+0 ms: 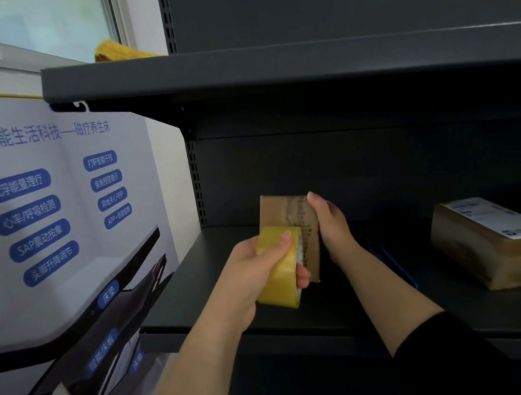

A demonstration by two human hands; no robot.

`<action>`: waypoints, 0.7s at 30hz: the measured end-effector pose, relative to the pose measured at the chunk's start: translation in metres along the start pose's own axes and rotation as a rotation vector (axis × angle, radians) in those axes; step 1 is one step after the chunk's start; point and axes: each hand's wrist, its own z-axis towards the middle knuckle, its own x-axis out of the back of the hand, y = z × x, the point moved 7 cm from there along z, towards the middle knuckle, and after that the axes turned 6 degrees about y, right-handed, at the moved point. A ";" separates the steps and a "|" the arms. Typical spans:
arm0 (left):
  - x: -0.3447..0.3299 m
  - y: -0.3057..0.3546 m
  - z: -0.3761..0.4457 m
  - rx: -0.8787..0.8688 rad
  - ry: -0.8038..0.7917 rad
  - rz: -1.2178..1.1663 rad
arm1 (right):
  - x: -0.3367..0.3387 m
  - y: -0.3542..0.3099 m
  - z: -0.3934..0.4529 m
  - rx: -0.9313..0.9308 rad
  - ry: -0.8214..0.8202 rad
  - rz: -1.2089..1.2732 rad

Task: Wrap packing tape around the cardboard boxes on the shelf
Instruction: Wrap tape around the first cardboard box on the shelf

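The left hand (255, 265) grips a yellow roll of packing tape (281, 267) against a small upright brown cardboard box (279, 214) on the dark metal shelf (197, 288); the right hand (328, 221) clasps the box's side. Pulling the tape could probably tip or twist the box if that hold loosens.

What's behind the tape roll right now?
A small cardboard box stands upright behind the tape roll, steadied by the right hand. The roll and left hand cover its lower left part.
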 end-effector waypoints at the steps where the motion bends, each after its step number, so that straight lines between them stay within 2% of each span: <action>1: -0.002 -0.001 -0.001 -0.009 -0.023 0.033 | 0.000 0.004 0.002 -0.077 -0.001 0.021; 4: -0.006 -0.010 -0.007 0.008 -0.086 0.088 | 0.003 0.013 0.008 -0.277 -0.020 0.077; 8: -0.002 -0.030 -0.009 0.091 -0.041 0.064 | -0.001 0.014 0.013 -0.320 -0.032 0.016; 14: -0.003 -0.044 0.002 0.176 0.002 0.061 | -0.015 0.029 0.014 -0.427 -0.115 0.114; 16: -0.005 -0.044 0.006 0.176 0.007 0.077 | -0.013 0.038 0.013 -0.460 -0.073 0.099; 19: -0.006 -0.044 0.010 0.164 0.015 0.106 | 0.016 0.032 0.022 -0.279 0.120 -0.278; 21: -0.005 -0.044 0.011 0.167 0.040 0.109 | 0.025 0.011 0.027 -0.071 0.124 -0.598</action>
